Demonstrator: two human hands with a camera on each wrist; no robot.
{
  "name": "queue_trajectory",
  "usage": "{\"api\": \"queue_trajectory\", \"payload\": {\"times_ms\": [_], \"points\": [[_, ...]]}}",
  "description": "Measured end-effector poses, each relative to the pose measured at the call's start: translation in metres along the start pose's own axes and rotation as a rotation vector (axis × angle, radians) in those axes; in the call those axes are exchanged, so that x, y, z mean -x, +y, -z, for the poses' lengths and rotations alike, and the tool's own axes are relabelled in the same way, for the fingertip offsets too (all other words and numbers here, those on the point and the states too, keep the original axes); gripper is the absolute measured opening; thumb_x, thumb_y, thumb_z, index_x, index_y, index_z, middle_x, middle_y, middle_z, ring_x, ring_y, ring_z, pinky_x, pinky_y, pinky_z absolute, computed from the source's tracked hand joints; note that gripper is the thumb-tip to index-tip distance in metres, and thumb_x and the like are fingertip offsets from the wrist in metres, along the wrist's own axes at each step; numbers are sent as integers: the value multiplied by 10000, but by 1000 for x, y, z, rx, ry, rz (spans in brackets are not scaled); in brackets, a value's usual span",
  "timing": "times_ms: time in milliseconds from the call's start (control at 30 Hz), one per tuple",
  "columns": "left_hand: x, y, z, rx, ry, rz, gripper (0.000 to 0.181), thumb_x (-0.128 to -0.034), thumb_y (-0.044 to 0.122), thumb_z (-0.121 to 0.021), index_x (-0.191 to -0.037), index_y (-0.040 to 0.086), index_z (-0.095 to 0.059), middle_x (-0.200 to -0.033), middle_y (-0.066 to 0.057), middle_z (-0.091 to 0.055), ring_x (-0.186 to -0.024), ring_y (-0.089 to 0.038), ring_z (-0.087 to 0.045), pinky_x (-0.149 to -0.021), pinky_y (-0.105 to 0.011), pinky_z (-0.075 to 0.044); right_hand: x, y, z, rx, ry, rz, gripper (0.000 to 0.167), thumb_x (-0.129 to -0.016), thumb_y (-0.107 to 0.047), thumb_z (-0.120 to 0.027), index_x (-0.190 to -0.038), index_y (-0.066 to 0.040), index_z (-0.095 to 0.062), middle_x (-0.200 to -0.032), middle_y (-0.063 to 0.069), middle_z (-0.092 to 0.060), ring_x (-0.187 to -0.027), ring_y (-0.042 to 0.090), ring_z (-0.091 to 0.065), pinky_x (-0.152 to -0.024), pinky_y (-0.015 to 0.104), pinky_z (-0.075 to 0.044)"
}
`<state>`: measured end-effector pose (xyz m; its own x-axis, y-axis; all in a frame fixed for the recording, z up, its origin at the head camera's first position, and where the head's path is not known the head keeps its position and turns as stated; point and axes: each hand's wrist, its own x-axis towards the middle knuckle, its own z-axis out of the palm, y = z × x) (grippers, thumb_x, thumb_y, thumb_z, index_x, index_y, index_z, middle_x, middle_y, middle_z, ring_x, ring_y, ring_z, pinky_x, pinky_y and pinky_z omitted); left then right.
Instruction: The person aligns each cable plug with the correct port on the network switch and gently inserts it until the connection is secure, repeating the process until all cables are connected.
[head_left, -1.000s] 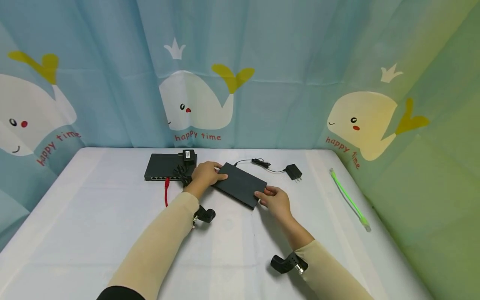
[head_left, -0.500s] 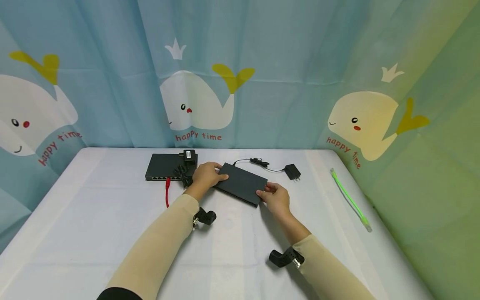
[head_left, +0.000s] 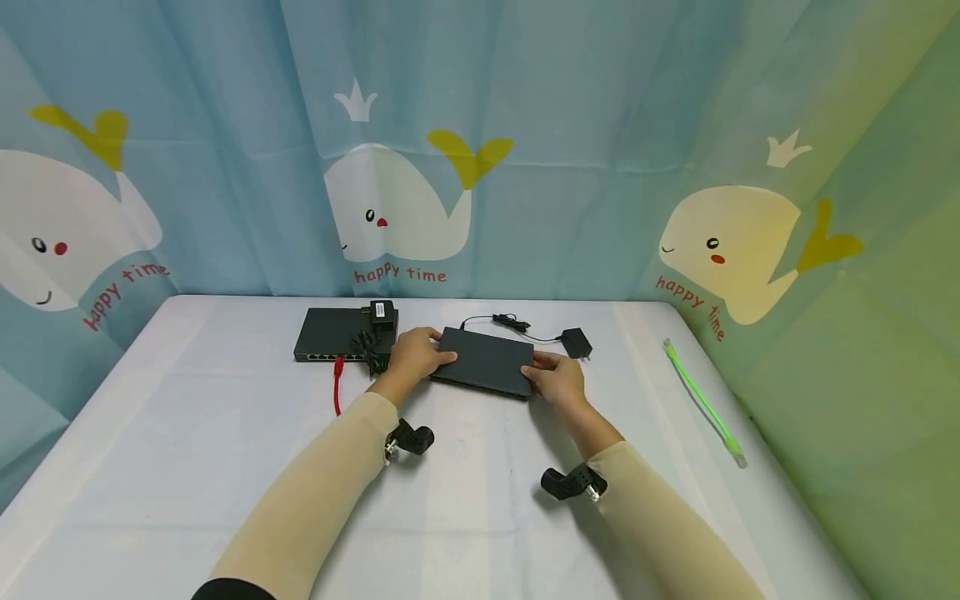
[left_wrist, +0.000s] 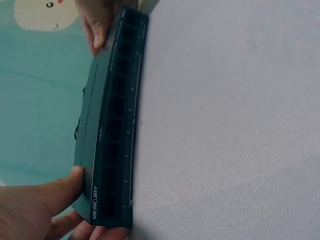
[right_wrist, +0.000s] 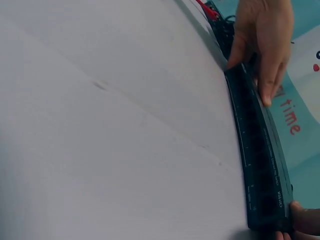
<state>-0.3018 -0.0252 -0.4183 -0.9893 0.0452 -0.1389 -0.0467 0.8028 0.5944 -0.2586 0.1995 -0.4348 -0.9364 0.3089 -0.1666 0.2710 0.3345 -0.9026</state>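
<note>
Both hands hold a black network switch (head_left: 483,360) by its two short ends. My left hand (head_left: 414,354) grips the left end, thumb on top and fingers underneath, as the left wrist view shows on the switch (left_wrist: 92,150). At the right end my right hand (head_left: 558,379) pinches the corner, thumb uppermost. A row of ports and the word MERCURY show on the front of the switch (right_wrist: 257,150), which faces the person. Left of it lies a second black switch (head_left: 330,332), with a red network cable (head_left: 337,387) in one of its ports.
A black power adapter (head_left: 382,313) with a bundled cord rests on the second switch. Behind the held switch lies another adapter (head_left: 576,342), its tied cord (head_left: 512,322) running toward the switch. A green network cable (head_left: 701,400) lies at the right. A curtain (head_left: 570,167) borders the white table (head_left: 465,517).
The right end of the held switch has swung back, away from the person, so it lies straighter. The right hand moved with it; the right adapter shifted slightly left.
</note>
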Motion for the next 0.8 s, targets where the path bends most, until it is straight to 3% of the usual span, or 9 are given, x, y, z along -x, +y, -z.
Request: {"api": "queue_trajectory", "payload": {"times_ms": [167,500,667,800], "points": [[1,-1,-2,36,8,6,583,-882,399,-741,-1366,112,-589,-1172,-74,-705,-571,-147,-631,-806,-384,-557,-7,-3,0,-7,-17,-26,435,-898,-43,-712,-1320,1,-614,-1264,221,-628,-1000,182,-635,-666,123,-494],[4,-4,-5,94,27,29,571,-888,381,-739,-1357,90,-590,-1158,-96,-710,-680,-183,-694,-585,-273,-553,-20,-12,0,-27,-43,-55,409,-907,-38,-701,-1307,-5,-628,-1267,213,-628,-906,99,-598,-646,121,-479],[2,-5,-5,178,15,54,541,-902,316,-736,-1364,77,-590,-1195,-129,-697,-751,-206,-728,-563,-245,-576,-27,-13,-1,-5,-45,-81,397,-910,-48,-701,-1302,-26,-639,-1273,194,-639,-1040,186,-637,-773,207,-543],[-1,-5,-3,231,0,79,521,-904,262,-738,-1360,60,-590,-1199,-156,-687,-679,-207,-727,-563,-255,-588,-30,-16,-1,3,-51,-102,396,-912,-49,-699,-1304,-39,-641,-1278,188,-639,-1133,247,-636,-908,306,-554]]}}
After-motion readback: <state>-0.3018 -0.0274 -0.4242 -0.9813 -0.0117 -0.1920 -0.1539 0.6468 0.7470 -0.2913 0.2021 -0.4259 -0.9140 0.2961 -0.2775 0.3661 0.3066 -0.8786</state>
